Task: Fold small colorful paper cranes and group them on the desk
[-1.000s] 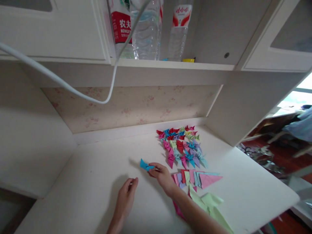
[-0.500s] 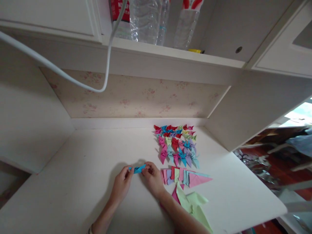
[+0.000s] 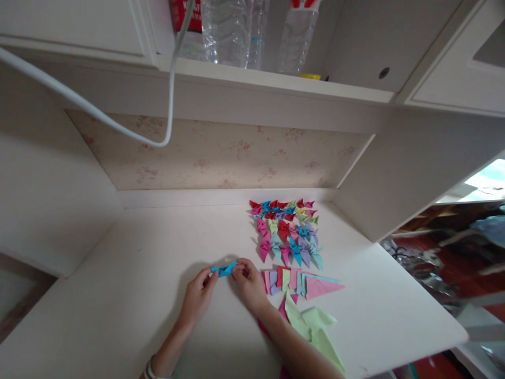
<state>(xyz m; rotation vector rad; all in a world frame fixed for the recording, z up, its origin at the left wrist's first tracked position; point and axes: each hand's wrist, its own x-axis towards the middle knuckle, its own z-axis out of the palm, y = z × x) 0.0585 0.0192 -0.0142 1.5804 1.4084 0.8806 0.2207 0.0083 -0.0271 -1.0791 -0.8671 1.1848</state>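
Note:
A small folded piece of blue paper [image 3: 224, 270] is held just above the white desk [image 3: 158, 242]. My left hand [image 3: 199, 292] pinches its left end between thumb and fingers. At the other end, my right hand [image 3: 249, 284] grips it with thumb and fingertips, covering that part. Right of my hands lies a row of partly folded paper strips [image 3: 292, 281] in pink, purple, red, green and blue. Behind that row stand several lines of folded paper cranes [image 3: 284, 231] in many colours. A larger light green folded paper [image 3: 315, 329] lies beside my right forearm, with magenta paper partly under it.
Overhead, a shelf [image 3: 276, 87] holds clear plastic bottles [image 3: 226, 34]. A white cable [image 3: 169, 105] hangs down in front at the left. Side panels [image 3: 414, 158] close in the desk, whose right edge stands above a cluttered floor.
Both hands still hold the blue paper, which has tilted slightly, its right end now higher. The camera view has shifted a little.

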